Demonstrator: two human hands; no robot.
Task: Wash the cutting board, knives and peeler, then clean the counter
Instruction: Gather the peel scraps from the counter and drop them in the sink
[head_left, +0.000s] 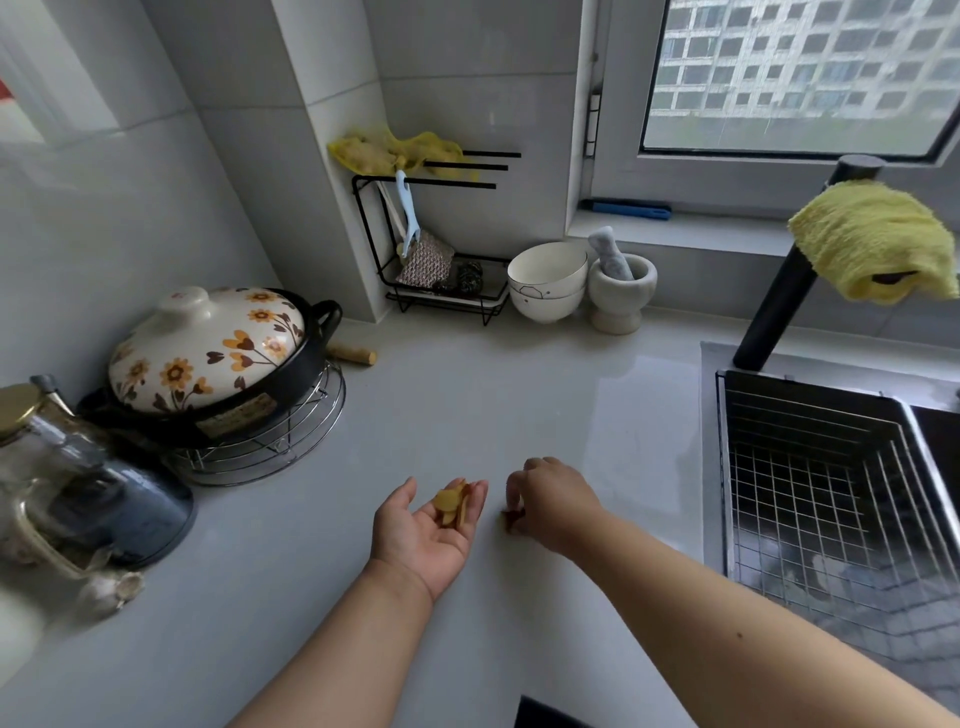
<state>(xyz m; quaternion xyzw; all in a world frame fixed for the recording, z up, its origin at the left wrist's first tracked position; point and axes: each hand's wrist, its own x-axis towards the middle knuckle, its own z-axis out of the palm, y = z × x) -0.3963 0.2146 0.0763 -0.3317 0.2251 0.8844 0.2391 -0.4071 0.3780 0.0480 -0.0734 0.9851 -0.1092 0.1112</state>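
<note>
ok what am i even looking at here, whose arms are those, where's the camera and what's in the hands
There is no machine here: a person wears one wide-angle camera on the head, looking down at their own two hands over a pale kitchen counter. The left hand lies palm up, cupping a few yellowish food slices. The right hand reaches down and pinches a small reddish scrap off the counter. A flowered clay pot sits on a wire stand to the left, a white bowl and a stone mortar stand at the back, and the sink with its wire basket is on the right.
</note>
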